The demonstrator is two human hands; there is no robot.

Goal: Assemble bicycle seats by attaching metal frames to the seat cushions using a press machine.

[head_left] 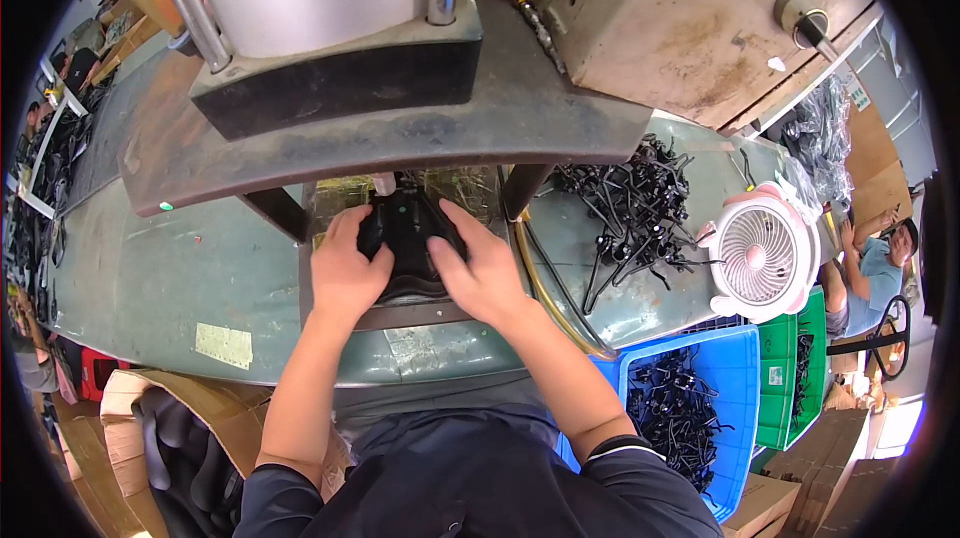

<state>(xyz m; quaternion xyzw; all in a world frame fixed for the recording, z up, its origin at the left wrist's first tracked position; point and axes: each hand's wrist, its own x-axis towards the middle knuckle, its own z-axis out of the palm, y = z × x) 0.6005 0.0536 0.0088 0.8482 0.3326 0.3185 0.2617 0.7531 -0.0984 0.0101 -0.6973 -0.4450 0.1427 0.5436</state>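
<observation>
A glossy black moulded part (408, 243), broad at the end toward me, lies on the press bed (385, 318) below the metal press. I cannot tell its exact kind. My left hand (347, 266) grips its left side, thumb on top and fingers along the edge. On the opposite side my right hand (478, 266) holds it the same way, thumb resting on the upper face. Just above the part's far end comes down the pale press ram tip (384, 184). The part's underside is hidden.
To the right lie a pile of thin black parts (635, 208) and a pink-white fan (757, 256). A blue bin (745, 408) and a green bin (780, 418) hold more. Hoses (545, 288) run beside the press. A cardboard box (125, 398) stands lower left; a person (880, 273) sits far right.
</observation>
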